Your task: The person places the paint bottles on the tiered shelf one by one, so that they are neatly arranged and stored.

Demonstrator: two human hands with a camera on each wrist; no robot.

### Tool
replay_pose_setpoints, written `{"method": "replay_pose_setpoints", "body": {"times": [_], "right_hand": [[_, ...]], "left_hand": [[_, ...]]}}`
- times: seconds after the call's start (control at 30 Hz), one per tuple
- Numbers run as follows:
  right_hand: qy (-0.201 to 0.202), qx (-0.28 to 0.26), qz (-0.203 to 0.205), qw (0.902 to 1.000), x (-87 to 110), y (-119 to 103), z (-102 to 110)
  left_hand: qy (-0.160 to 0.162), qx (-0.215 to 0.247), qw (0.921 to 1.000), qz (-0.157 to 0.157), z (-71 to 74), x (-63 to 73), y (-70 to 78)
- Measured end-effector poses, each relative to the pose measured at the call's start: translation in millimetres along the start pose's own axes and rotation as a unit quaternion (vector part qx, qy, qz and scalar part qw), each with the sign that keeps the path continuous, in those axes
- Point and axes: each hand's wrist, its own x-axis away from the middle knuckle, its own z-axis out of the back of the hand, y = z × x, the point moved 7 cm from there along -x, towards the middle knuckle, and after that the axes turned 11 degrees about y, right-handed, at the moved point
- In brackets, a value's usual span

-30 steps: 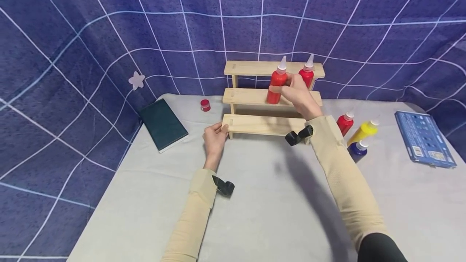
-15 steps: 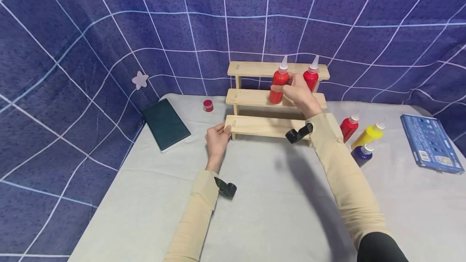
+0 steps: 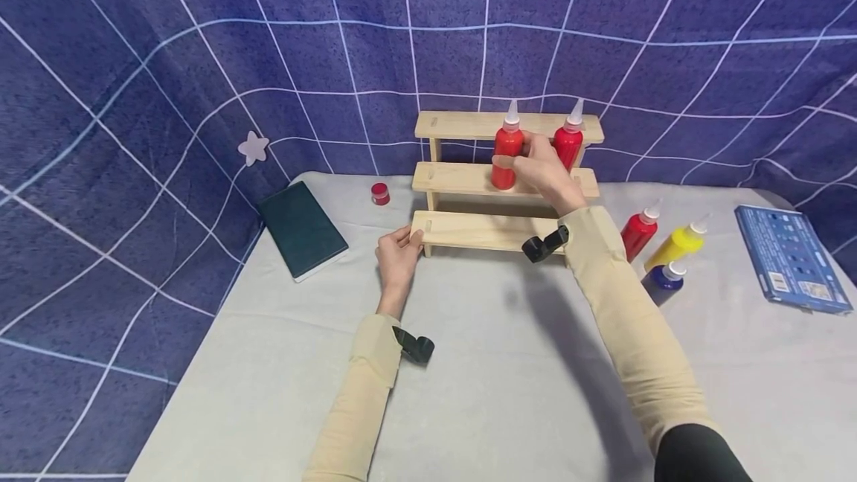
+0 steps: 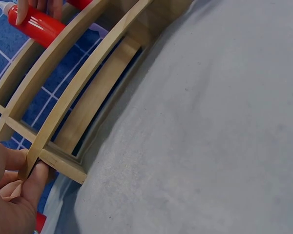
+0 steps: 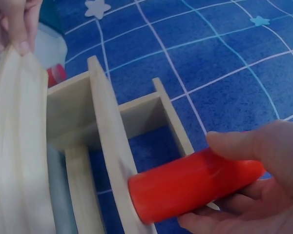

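Observation:
A three-tier wooden shelf (image 3: 482,229) stands at the back of the table. My left hand (image 3: 398,257) pinches the left end of its lowest board, thumb on one face and fingers on the other. On the middle board, my right hand (image 3: 545,173) grips a red squeeze bottle (image 3: 506,162) with a white nozzle. The bottle is upright, and in the right wrist view its base (image 5: 144,200) meets the board. Just right of that hand stands a second red bottle (image 3: 567,146), its lower part hidden behind the hand.
Red (image 3: 638,235), yellow (image 3: 676,245) and dark blue bottles (image 3: 663,285) stand right of the shelf. Farther right lies a blue box (image 3: 792,259). A dark green notebook (image 3: 303,230) and a small red-lidded jar (image 3: 380,194) lie to the left. A blue curtain (image 3: 335,58) hangs behind.
My right hand has shifted the red bottle slightly left along the middle board, away from the second red bottle. The left hand keeps its hold on the shelf.

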Motion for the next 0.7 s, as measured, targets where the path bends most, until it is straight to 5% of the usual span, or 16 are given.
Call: {"method": "replay_pose_setpoints", "body": {"times": [0.37,0.7], "right_hand": [[0.023,0.043,0.015,0.9987,9.8,2,9],[0.029,0.036,0.038,0.9982,37.3,-20,30]], "left_hand": [[-0.009,0.007,0.9999,0.008,-3.8,2.4,-3.0],[-0.010,0.018,0.9997,0.015,-2.3,-0.1,-2.1]]}}
